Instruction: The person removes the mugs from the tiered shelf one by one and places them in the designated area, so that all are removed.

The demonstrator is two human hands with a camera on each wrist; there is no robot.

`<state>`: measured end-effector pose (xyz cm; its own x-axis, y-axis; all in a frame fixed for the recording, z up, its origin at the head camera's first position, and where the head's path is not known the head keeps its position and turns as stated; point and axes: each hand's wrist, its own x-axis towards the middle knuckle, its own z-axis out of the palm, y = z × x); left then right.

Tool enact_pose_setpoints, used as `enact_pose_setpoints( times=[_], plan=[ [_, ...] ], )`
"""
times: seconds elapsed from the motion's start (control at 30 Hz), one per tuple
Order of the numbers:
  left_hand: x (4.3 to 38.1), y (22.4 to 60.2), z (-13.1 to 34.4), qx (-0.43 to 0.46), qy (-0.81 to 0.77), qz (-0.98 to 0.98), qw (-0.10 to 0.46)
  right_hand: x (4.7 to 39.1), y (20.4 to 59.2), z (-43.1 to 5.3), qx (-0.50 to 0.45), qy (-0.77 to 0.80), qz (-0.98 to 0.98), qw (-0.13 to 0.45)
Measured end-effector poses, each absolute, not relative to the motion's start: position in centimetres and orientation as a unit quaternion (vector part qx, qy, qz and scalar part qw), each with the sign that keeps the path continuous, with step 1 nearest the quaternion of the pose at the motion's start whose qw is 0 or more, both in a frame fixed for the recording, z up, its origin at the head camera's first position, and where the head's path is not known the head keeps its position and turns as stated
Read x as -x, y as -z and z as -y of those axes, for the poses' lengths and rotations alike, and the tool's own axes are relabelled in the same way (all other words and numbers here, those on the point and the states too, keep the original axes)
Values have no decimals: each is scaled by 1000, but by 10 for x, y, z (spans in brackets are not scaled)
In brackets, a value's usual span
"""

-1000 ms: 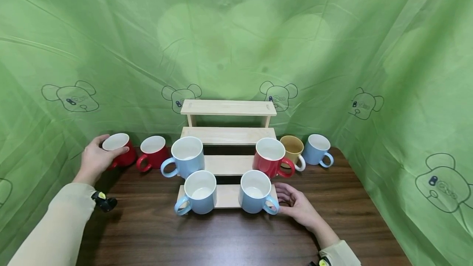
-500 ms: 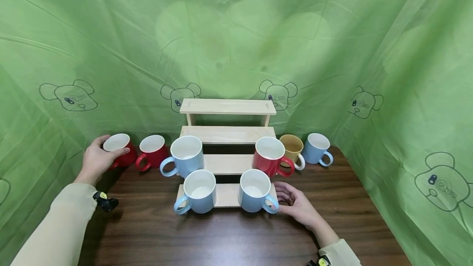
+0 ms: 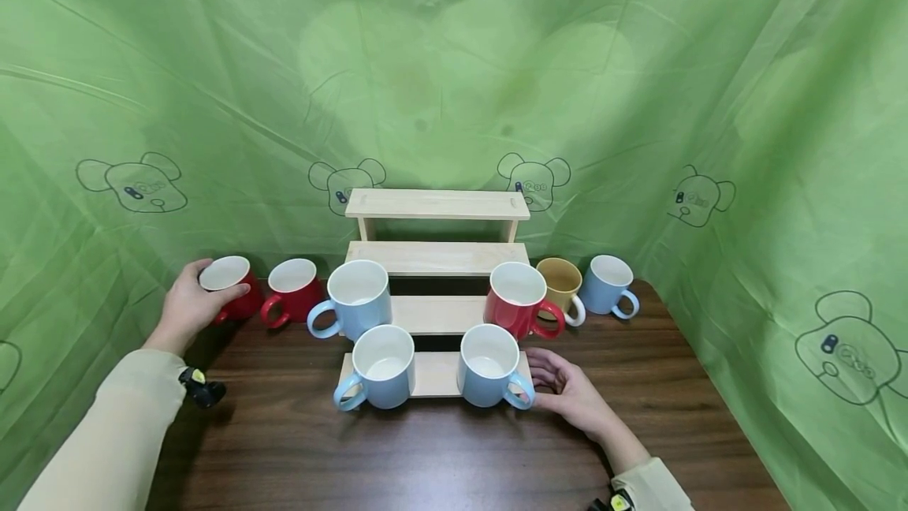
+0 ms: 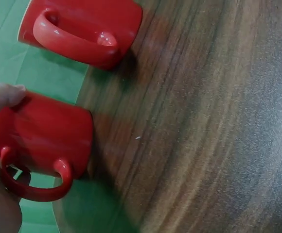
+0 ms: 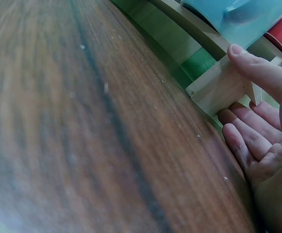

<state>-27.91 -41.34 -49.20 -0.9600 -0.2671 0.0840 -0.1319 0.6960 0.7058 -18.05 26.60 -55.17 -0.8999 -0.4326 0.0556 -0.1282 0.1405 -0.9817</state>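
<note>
In the head view my left hand (image 3: 187, 306) grips a red mug (image 3: 244, 302) at the far left, thumb across its side near the rim. The left wrist view shows that mug (image 4: 53, 131) with its handle turned toward the palm, next to a second red mug (image 4: 90, 29). My right hand (image 3: 571, 393) holds the right end of the stepped wooden rack (image 3: 436, 377). In the right wrist view, its thumb lies at the lowest step's side panel (image 5: 219, 87) and its curled fingers are at the panel's other edge.
Two light blue mugs stand on the lowest step, the right one (image 3: 489, 369) close by my right hand. Another blue mug (image 3: 362, 306) and a red mug (image 3: 514, 306) are one step up. A yellow mug (image 3: 560, 282) and a blue mug (image 3: 603, 290) stand right of the rack.
Both hands and all the mugs keep their places. Only a slight shift of the whole head view shows.
</note>
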Motion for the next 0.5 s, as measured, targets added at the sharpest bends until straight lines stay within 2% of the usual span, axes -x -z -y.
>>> enact_pose_setpoints(
  times=[0.23, 0.5],
  plan=[
    [280, 480, 410, -101, 397, 908, 85, 180, 552, -267, 185, 631, -743, 124],
    [279, 461, 406, -80, 343, 928, 125, 180, 551, -266, 185, 626, -747, 128]
  ],
)
